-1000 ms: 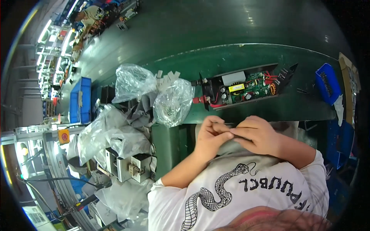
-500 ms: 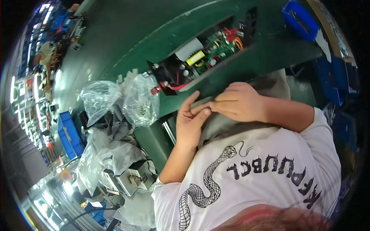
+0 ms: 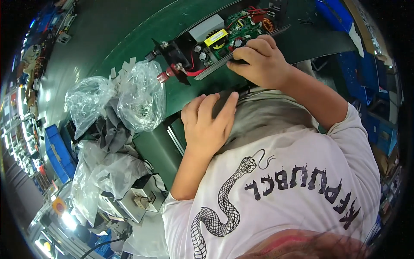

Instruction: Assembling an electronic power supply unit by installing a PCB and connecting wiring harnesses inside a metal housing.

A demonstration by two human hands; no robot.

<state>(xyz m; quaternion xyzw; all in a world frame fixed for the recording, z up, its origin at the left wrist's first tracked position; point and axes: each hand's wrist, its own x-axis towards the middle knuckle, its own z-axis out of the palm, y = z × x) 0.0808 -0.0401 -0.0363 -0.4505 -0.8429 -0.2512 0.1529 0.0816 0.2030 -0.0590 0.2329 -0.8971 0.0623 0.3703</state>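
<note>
An opened power unit in a long black metal housing (image 3: 207,72) lies slantwise on the green table, its circuit board (image 3: 241,26) bared. A yellow-wrapped transformer (image 3: 216,38) and a grey metal block sit on the board. At its left end is a black end plate (image 3: 177,60) with a red terminal (image 3: 164,77) and a black terminal. My right hand (image 3: 263,62) is at the housing's near long side, fingers curled and thumb close to the forefinger; whatever they pinch is hidden. My left hand (image 3: 208,123) hovers at the table's near edge, fingers spread, holding nothing.
Two clear plastic bags of small parts (image 3: 144,101) lie left of the unit. Below them, more plastic film (image 3: 120,168) covers a stack with a metal box (image 3: 144,198). Blue bins (image 3: 59,153) stand left and at the far right (image 3: 334,15). A flat black sheet (image 3: 319,46) lies right.
My hands, close together before, have parted. The right has gone up and forward to the housing's side; the left has drawn back leftward and spread its fingers. The view has shifted a little.
</note>
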